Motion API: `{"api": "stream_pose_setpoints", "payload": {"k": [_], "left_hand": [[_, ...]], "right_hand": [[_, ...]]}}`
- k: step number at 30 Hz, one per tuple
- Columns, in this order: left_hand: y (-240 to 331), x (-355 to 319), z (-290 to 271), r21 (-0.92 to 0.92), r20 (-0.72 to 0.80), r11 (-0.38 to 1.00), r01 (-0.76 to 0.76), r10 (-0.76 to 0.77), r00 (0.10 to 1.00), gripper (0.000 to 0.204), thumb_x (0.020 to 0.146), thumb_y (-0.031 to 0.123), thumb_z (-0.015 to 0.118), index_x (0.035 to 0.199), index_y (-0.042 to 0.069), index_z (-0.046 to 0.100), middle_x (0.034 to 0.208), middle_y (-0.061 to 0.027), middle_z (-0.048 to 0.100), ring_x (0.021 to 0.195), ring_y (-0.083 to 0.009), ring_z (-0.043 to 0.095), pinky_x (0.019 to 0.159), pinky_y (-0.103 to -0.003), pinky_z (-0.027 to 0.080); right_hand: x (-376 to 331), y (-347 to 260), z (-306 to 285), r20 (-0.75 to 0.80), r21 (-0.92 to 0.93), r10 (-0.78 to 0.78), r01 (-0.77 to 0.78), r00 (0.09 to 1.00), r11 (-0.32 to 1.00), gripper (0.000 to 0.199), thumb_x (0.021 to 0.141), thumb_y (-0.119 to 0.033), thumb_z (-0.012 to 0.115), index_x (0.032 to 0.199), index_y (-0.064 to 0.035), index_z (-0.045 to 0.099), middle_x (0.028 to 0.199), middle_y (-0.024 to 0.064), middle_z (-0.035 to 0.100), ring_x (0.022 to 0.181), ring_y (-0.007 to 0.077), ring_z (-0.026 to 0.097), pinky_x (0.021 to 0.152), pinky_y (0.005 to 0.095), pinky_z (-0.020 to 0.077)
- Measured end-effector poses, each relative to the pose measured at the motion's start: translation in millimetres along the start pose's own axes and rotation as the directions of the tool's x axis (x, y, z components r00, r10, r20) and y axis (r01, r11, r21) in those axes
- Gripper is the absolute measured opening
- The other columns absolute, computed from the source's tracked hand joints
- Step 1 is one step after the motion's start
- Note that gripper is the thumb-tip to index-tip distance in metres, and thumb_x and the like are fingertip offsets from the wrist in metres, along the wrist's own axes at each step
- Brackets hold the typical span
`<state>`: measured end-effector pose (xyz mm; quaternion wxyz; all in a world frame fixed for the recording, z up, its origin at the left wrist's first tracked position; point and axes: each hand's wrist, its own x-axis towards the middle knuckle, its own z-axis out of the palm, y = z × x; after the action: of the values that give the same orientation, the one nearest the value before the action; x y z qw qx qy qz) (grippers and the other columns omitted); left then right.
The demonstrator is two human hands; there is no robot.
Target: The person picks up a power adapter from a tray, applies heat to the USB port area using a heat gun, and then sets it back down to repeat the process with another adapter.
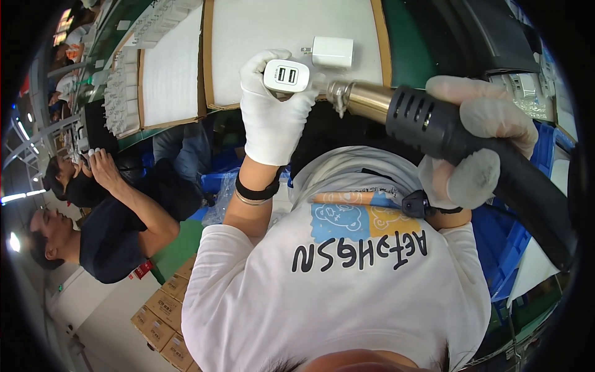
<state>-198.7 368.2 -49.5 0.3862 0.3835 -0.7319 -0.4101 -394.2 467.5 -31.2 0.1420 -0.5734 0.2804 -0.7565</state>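
My left hand (273,127), in a white glove, is closed around a white two-port USB wall charger (273,79), its port face turned up toward me. In my right hand (496,121), gloved in a thin whitish glove, is a black heat gun (434,124) gripped around its body. Its brass-coloured metal nozzle (365,99) points left at the charger, a short gap away from it. A second white charger (334,52) with metal prongs lies on the white sheet just beyond, prongs facing left.
The white sheet (248,28) has brown cardboard edges. Several white pieces (121,99) line a second cardboard-edged tray to the left. A black object (496,37) stands at the far right, above blue bins (505,248). A co-worker (124,229) is at left, near stacked cartons (161,316).
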Motion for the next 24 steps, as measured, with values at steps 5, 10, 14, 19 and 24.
{"api": "stream_pose_setpoints", "payload": {"k": [5,10,14,19,24], "left_hand": [[4.3,-2.2,-0.3,-0.103,0.017,0.989,0.104,-0.103,0.995,0.050,0.070,0.004,0.072,0.109,0.007,0.040,0.099,-0.0050,0.052,0.083,-0.0107,0.055,0.068,-0.022,0.050],[-0.6,0.1,0.6,0.007,0.017,0.997,-0.074,0.074,0.997,0.048,0.071,0.001,0.069,0.109,0.007,0.041,0.100,-0.0055,0.052,0.084,-0.0107,0.055,0.069,-0.023,0.050],[3.3,-1.4,-1.1,-0.093,0.024,0.995,0.046,-0.044,0.999,0.048,0.071,-0.001,0.068,0.110,0.007,0.041,0.100,-0.0057,0.052,0.086,-0.0109,0.055,0.070,-0.023,0.050],[-0.2,-0.5,-1.4,-0.076,0.025,0.997,-0.028,0.030,0.999,0.049,0.070,-0.003,0.068,0.110,0.006,0.040,0.100,-0.0056,0.052,0.087,-0.0111,0.055,0.073,-0.023,0.049],[-0.1,-0.6,-1.0,-0.103,0.027,0.994,-0.027,0.030,0.999,0.049,0.070,-0.004,0.067,0.110,0.006,0.040,0.100,-0.0057,0.052,0.088,-0.0112,0.055,0.074,-0.023,0.048]], "right_hand": [[0.3,0.3,-0.4,0.005,0.015,0.006,-0.007,1.000,1.000,0.038,0.075,-0.031,0.068,0.094,-0.0022,0.052,0.084,0.0194,0.062,0.061,0.0158,0.060,0.053,0.0213,0.0500],[-0.3,-5.2,-0.8,0.007,-0.097,0.016,-0.015,1.000,0.995,0.038,0.074,-0.031,0.068,0.094,-0.0027,0.051,0.083,0.0191,0.062,0.063,0.0159,0.061,0.054,0.0220,0.0506],[-0.2,-0.8,-1.5,0.003,-0.081,-0.033,0.033,0.999,0.996,0.038,0.073,-0.029,0.070,0.095,-0.0032,0.051,0.085,0.0190,0.062,0.063,0.0159,0.061,0.055,0.0224,0.0513],[1.0,-2.9,0.5,-0.006,-0.123,-0.009,0.008,1.000,0.992,0.038,0.074,-0.031,0.069,0.094,-0.0043,0.052,0.087,0.0189,0.062,0.063,0.0163,0.061,0.056,0.0236,0.0520],[0.8,-6.9,-0.1,-0.003,-0.130,0.038,-0.038,0.999,0.991,0.038,0.075,-0.035,0.066,0.093,-0.0049,0.052,0.086,0.0186,0.062,0.062,0.0169,0.060,0.057,0.0248,0.0524]]}}
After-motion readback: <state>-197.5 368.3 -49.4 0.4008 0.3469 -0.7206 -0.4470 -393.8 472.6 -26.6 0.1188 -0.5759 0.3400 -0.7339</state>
